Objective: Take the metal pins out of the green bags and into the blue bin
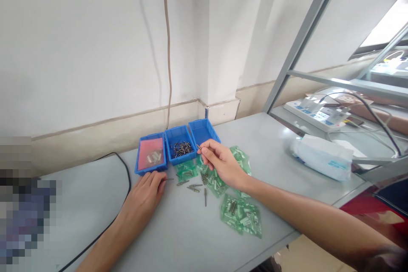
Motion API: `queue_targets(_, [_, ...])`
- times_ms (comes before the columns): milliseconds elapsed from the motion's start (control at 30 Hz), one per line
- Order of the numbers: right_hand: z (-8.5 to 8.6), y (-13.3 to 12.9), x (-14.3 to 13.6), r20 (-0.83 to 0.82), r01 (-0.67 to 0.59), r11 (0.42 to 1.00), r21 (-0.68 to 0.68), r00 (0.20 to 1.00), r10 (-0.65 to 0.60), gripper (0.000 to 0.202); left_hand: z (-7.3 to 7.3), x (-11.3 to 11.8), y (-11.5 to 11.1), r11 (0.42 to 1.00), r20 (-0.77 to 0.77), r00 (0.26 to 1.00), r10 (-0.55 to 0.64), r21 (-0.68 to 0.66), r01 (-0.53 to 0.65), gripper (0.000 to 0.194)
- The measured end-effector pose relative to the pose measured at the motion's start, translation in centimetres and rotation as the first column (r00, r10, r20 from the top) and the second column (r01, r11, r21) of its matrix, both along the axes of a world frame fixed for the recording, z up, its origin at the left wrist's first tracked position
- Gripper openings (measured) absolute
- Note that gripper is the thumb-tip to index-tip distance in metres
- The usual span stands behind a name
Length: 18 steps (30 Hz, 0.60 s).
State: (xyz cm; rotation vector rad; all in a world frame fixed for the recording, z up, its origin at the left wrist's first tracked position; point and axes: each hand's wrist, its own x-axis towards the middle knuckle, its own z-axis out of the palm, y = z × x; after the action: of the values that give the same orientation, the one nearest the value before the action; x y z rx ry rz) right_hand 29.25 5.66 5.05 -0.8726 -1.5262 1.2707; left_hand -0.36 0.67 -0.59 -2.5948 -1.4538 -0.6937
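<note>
My left hand (149, 186) rests on the grey table just in front of the left blue bin, its fingertips closed on a slender metal pin (170, 179). Raised in front of the right-hand blue bin (204, 131), my right hand (219, 159) pinches another small metal piece (199, 147), mostly hidden by the fingers. Several loose metal pins (193, 188) lie on the table between my hands. Dark metal pins (182, 149) fill part of the middle blue bin (172, 133). Green plastic bags (241, 216) with small metal parts lie below and beside my right hand.
The left blue bin (137, 165) holds a pink sheet (147, 148) and a clear bag of small parts. A black cable (128, 174) runs along the left. A white-blue tissue pack (321, 157) lies by the metal frame (306, 21). A person's arm (379, 114) shows at far right.
</note>
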Motion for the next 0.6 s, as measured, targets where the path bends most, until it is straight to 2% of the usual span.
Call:
queue_targets(433, [0.34, 0.11, -0.27, -0.064, 0.055, 0.998, -0.019, 0.996, -0.056, 0.025, 0.39, 0.11, -0.05, 0.994, -0.066, 0.998, 0.006, 0.109, 0.001, 0.026])
queue_targets(600, [0.57, -0.09, -0.29, -0.049, 0.076, 0.997, -0.026, 0.996, -0.077, 0.029, -0.01, -0.08, -0.03, 0.996, -0.038, 0.999, 0.005, 0.084, -0.002, 0.023])
